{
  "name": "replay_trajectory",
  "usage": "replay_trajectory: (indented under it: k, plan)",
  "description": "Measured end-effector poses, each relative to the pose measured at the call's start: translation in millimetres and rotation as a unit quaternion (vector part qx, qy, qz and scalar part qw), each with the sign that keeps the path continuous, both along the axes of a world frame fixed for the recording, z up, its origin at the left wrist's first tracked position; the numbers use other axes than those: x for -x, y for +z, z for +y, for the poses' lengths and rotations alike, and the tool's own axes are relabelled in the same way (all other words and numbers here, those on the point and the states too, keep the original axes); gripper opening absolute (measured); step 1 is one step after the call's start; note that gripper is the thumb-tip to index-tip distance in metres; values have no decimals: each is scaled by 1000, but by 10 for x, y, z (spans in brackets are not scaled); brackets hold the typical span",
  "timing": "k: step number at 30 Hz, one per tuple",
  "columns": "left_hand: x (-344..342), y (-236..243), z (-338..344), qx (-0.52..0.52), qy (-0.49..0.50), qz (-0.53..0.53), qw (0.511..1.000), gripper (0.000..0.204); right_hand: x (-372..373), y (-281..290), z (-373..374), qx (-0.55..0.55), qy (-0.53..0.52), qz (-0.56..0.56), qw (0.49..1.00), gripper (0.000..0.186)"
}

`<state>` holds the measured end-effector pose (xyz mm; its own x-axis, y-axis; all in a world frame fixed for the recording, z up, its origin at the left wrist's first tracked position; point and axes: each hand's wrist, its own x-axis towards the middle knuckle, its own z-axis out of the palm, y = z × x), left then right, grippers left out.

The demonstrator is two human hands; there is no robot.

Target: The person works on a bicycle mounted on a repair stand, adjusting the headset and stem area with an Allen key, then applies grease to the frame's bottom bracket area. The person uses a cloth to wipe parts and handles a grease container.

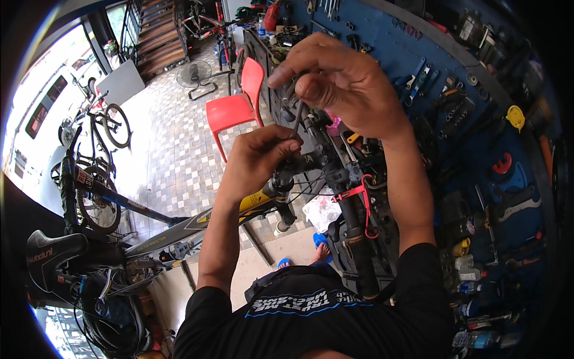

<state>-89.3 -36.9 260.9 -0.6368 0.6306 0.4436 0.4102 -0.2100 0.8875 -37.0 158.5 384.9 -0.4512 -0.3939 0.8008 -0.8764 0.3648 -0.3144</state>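
My left hand [263, 158] pinches the lower part of a thin metal rod [297, 118], which looks like a hex key, just above the bicycle stem [308, 161]. My right hand [344, 90] is curled at the rod's upper end, thumb and fingers bent; how much it grips is partly hidden. Below them are the black handlebar [356, 227] with cables and a red accessory [365, 194], and the yellow and grey bike frame [251, 203].
A blue pegboard [353, 18] with tools runs along the right. A red chair [230, 110] stands ahead on the checkered floor [167, 155]. Other bikes [113, 125] stand left, with a fan [192, 78] and wooden stairs [158, 39] behind. A white plastic bag [321, 210] lies below.
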Motion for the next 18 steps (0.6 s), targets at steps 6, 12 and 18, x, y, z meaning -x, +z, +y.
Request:
replay_trajectory:
  k: [6,12,18]
  plan:
    - [-40,17,34,-19,9,-5,1000,16,-164,87,-339,0,-302,101,948,28]
    - [-168,115,139,-30,88,48,994,16,-26,39,-368,7,-390,131,911,26]
    - [-130,109,27,-33,77,63,995,12,-55,312,-173,-118,-178,-108,971,44]
